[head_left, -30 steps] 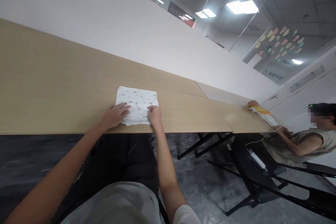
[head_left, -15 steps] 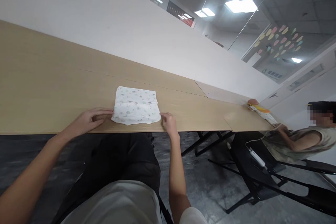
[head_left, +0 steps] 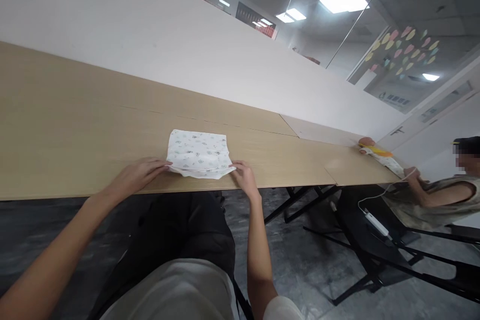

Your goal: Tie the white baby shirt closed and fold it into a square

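Seemingly between fingers (head_left: 240, 165), edges of cloth (head_left: 198, 151)

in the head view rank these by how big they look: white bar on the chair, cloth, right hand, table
1. Table
2. Cloth
3. Right hand
4. White bar, smallest here, though it lies farther from the camera

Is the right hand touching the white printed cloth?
Touching: the head view shows the right hand pinching the white printed cloth at its right edge, no gap visible.
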The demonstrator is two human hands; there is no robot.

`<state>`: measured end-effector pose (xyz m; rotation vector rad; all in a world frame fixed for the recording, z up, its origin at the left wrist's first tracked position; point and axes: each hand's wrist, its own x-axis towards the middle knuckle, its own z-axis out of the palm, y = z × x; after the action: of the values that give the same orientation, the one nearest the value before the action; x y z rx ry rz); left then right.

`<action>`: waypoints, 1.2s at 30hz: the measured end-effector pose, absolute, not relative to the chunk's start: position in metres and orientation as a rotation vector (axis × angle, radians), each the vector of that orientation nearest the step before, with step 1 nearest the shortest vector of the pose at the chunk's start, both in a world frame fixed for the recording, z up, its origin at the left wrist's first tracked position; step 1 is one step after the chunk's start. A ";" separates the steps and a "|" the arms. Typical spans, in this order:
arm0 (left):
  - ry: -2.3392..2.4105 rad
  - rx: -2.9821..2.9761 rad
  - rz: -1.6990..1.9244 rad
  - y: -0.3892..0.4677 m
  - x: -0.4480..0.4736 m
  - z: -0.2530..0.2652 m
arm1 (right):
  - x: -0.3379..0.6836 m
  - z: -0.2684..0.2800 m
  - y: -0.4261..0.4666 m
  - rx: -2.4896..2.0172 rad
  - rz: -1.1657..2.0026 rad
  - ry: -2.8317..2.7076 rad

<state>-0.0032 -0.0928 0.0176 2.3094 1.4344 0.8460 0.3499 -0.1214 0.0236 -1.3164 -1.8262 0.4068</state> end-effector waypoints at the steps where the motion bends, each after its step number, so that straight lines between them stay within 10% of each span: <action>1: 1.430 2.325 0.868 -0.097 -0.004 0.023 | 0.351 0.029 -0.125 -1.279 0.422 -1.817; 10: 1.475 2.143 1.075 -0.078 -0.004 0.073 | 0.340 0.067 -0.087 -1.253 0.623 -1.544; 36: 1.652 2.089 0.903 0.010 0.006 0.007 | 0.323 0.010 0.003 -1.635 0.381 -1.689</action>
<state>0.0056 0.0098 0.0071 2.0886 1.6516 0.9035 0.3234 0.0029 0.0099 -1.6348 -1.6894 0.3806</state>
